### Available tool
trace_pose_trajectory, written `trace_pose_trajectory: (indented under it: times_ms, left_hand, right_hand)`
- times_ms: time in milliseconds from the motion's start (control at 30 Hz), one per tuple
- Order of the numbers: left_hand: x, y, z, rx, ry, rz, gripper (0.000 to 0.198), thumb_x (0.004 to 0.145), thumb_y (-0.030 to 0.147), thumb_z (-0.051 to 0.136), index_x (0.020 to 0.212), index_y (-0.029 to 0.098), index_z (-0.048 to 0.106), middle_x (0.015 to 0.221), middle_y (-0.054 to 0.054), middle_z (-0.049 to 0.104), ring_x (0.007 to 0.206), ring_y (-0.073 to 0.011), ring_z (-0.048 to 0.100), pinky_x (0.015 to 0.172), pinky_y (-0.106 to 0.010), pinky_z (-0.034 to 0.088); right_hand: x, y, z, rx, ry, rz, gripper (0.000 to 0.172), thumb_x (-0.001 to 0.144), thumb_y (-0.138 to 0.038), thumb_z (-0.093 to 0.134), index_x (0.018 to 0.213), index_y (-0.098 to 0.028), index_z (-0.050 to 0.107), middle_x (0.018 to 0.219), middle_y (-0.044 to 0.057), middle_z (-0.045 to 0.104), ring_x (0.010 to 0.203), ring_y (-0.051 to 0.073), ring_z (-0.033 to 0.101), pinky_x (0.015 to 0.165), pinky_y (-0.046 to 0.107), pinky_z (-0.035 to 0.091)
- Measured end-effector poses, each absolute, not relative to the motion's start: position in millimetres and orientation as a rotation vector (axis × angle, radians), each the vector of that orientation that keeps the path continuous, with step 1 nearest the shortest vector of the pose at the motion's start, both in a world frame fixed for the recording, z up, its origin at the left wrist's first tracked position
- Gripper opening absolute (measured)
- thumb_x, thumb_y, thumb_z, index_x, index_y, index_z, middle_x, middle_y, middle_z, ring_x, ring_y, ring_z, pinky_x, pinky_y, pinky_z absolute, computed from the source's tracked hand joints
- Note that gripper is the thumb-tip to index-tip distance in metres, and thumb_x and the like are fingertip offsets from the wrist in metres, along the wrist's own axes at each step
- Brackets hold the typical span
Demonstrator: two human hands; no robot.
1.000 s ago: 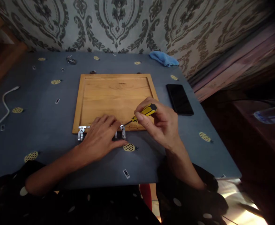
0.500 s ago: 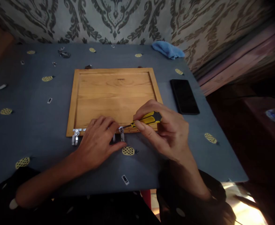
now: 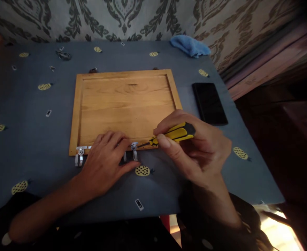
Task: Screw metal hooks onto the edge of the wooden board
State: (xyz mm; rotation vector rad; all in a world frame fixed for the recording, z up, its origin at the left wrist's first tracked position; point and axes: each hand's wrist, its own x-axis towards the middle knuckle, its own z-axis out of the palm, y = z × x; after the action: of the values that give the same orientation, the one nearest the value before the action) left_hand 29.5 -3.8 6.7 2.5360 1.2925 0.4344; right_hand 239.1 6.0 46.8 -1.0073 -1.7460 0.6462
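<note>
"While the right hand [image 3: 199, 151] pinched the yellow-and-black screwdriver [image 3: 178, 133] near the metal bracket [image 3: 134, 146], what did the left hand [image 3: 103, 162] do?"

"Loosely curled, it lay over the near edge of the wooden panel [image 3: 127, 101]; whether it gripped anything was hidden."

"And the panel?"

"It lay flat on the table [image 3: 56, 139], looked stiff and fairly light, and seemed best held by its sides."

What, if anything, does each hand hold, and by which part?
The right hand holds the screwdriver by its handle; the left hand lies over the metal rail, its grip unclear.
</note>
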Motion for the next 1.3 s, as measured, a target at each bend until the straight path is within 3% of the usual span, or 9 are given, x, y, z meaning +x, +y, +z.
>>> trace_pose_trajectory:
  times_ms: [800, 1000, 1133, 1300]
  left_hand:
    - [30.5, -1.2, 7.4, 2.560, 1.311, 0.347, 0.040, 0.090, 0.051, 0.070, 0.113, 0.018, 0.063, 0.113, -0.008, 0.067, 0.104, -0.0292, 0.060, 0.087, -0.045, 0.048]
    - [32.3, -0.3, 11.0, 2.601, 1.321, 0.271, 0.042, 0.089, 0.056, 0.070, 0.105, 0.017, 0.064, 0.109, -0.008, 0.067, 0.104, -0.0288, 0.062, 0.088, -0.047, 0.053]
    - [29.6, -0.7, 17.6, 2.637, 1.325, 0.342, 0.042, 0.083, 0.054, 0.077, 0.104, 0.020, 0.065, 0.105, -0.009, 0.069, 0.103, -0.0307, 0.066, 0.086, -0.050, 0.060]
    - [21.7, -24.8, 59.9, 2.759, 1.405, 0.421, 0.024, 0.099, 0.046, 0.058, 0.111, 0.027, 0.067, 0.104, -0.004, 0.071, 0.102, -0.0213, 0.070, 0.085, -0.040, 0.064]
  right_hand:
    - [237.5, 15.3, 40.6, -0.915, -1.903, 0.580, 0.011, 0.096, -0.028, 0.063, 0.087, -0.023, 0.060, 0.079, 0.000, 0.061, 0.070, 0.015, 0.056, 0.064, 0.031, 0.047]
    - [233.9, 18.8, 38.0, -0.890, -1.893, 0.553, 0.014, 0.094, -0.027, 0.063, 0.081, -0.024, 0.059, 0.071, -0.002, 0.055, 0.061, 0.014, 0.051, 0.059, 0.030, 0.043]
    - [233.3, 19.8, 40.4, -0.914, -1.882, 0.574, 0.020, 0.093, -0.036, 0.067, 0.079, -0.023, 0.060, 0.066, -0.004, 0.055, 0.056, 0.013, 0.051, 0.054, 0.027, 0.041]
    - [233.4, 21.6, 48.0, -0.968, -1.914, 0.566, 0.035, 0.094, -0.051, 0.061, 0.075, -0.022, 0.061, 0.060, -0.002, 0.057, 0.054, 0.015, 0.054, 0.051, 0.028, 0.042]
